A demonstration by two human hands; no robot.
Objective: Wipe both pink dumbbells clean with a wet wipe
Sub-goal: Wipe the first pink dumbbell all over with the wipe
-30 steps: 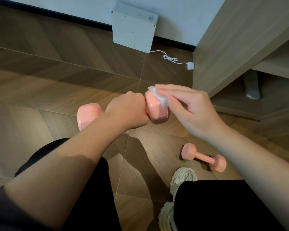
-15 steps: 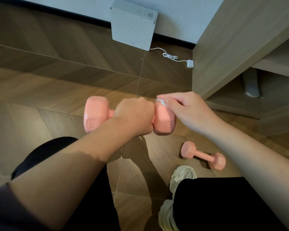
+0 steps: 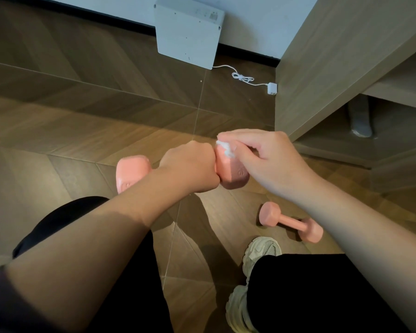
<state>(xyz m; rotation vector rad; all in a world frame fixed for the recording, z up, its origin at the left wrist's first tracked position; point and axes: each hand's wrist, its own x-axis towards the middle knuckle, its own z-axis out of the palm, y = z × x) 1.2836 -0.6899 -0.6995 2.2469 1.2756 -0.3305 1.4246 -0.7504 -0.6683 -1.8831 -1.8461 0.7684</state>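
Left hand: your left hand (image 3: 190,167) is closed in a fist round the handle of the held dumbbell (image 3: 231,175), with the back of the hand facing the camera.
Held dumbbell: it is pink and lifted clear of the floor (image 3: 82,116), near the middle of the view. It lies roughly level from 9 o'clock to 3 o'clock. 1 head shows at 9 o'clock of your fist and the other at 3 o'clock; the handle is hidden inside the fist.
Right hand: your right hand (image 3: 271,162) pinches the wet wipe (image 3: 225,148) between thumb and fingertips and presses it on the top edge of the 3 o'clock head.
Wet wipe: it is a small white wad, mostly covered by your fingers and touching the dumbbell head.
Floor dumbbell: the 2nd pink one, the floor dumbbell (image 3: 291,222), lies on the floor at 5 o'clock of the held one. It is near your shoe (image 3: 262,251) and apart from both hands.
White box: the white box (image 3: 187,32) stands against the wall at 12 o'clock, and its cord (image 3: 243,78) runs to a plug (image 3: 272,88) at 1 o'clock.
Cabinet: the wooden cabinet (image 3: 334,56) fills 2 o'clock. A grey thing sits in its lower opening, and you cannot tell what it is.
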